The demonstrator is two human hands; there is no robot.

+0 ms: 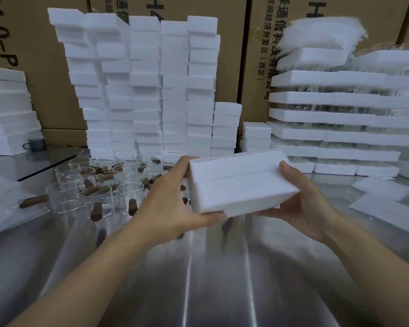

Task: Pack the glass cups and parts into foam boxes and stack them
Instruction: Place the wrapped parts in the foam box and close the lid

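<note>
Head view.

1. A white rectangular foam box [241, 182] sits at frame centre, held clear of the polished stainless steel table [198, 267] and tilted, with its right end lower. A seam runs along its length between the two halves.
2. The left hand [172, 201] grips the box's left end: the thumb is curled against the lower front edge and the fingers wrap behind the end face.
3. The right hand [305, 204] grips the right end: the thumb presses the upper right corner and the fingers are curled beneath the box.
4. Left of centre, clear glass cups with pouring spouts [95, 197] stand grouped on the table. Brown cylindrical wooden handles [96, 212] lie among them and inside some of them.
5. Behind the cups, tall columns of stacked white foam boxes [147, 90] fill the upper centre.
6. At the right, wide white foam trays [340, 119] are stacked in layers with glassware between them.
7. Printed brown cardboard cartons [257, 67] form the background.
8. A small grey mug [36, 143] stands at the far left.
9. Flat white foam sheets [383, 201] lie on the table at the right edge.
</note>
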